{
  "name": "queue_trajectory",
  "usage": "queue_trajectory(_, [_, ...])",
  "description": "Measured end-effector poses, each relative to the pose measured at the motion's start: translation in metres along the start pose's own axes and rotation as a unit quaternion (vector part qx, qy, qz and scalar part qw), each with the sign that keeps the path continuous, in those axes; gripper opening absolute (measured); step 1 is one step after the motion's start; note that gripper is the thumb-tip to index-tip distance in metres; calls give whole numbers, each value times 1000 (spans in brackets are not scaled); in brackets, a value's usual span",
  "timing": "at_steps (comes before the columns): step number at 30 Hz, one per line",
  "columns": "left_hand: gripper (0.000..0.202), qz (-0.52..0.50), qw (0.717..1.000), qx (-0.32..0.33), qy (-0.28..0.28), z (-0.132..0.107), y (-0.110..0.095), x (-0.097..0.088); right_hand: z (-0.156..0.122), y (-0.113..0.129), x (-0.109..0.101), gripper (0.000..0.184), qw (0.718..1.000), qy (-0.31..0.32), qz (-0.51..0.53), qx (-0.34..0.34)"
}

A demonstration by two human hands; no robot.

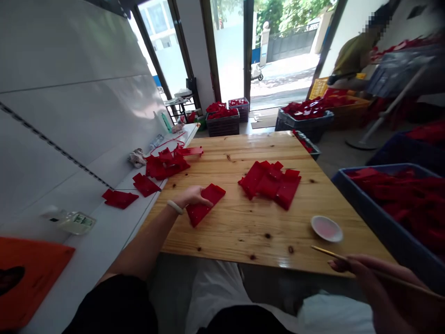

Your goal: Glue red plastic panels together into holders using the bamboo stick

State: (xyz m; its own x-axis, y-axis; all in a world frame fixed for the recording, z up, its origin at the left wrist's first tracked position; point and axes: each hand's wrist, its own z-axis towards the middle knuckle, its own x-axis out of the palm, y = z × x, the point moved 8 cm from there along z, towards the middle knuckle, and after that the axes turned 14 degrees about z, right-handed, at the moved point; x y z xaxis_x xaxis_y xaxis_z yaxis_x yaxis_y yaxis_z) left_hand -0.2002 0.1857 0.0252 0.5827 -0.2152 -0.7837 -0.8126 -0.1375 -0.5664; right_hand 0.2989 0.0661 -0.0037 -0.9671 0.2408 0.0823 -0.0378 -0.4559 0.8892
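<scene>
My left hand (pixel 190 196) rests on a flat red paper packet (pixel 205 204) on the wooden table (pixel 243 232), fingers curled over its near edge. My right hand (pixel 378 283) is at the lower right, off the table's front edge, pinching a thin wooden stick (pixel 330 253) that points left toward a small white dish (pixel 327 228). A fanned pile of red packets (pixel 271 183) lies in the middle of the table, apart from both hands.
More red packets (pixel 163 164) lie along the white ledge on the left, with a clear bottle (pixel 69 221). A blue crate (pixel 396 204) of red pieces stands at the right. Dark crates (pixel 222 121) sit by the open door. Another person (pixel 354 55) works at the back right.
</scene>
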Motion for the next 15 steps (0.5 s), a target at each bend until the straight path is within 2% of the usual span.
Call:
queue_trajectory(3, [51, -150, 987, 41, 36, -18, -34, 33, -14, 30, 10, 24, 999, -45, -6, 19])
queue_trajectory(7, [66, -318, 937, 72, 128, -48, -83, 102, -14, 47, 25, 19, 996, -33, 68, 37])
queue_trajectory(9, [69, -387, 899, 71, 194, -63, -107, 137, -10, 52, 31, 14, 994, -11, 105, 25])
queue_trajectory(11, [68, -489, 836, 59, 241, -78, -129, 161, -8, 56, 37, 12, 991, 16, 133, 20])
queue_trajectory(13, [66, -578, 775, 44, 253, -89, -148, 174, -9, 60, 42, 11, 988, 38, 146, 27])
queue_trajectory(14, [66, -600, 759, 39, 249, -94, -155, 178, -11, 61, 44, 11, 987, 41, 149, 34])
queue_trajectory(15, [67, -603, 759, 38, 244, -98, -161, 180, -12, 62, 46, 11, 987, 41, 148, 42])
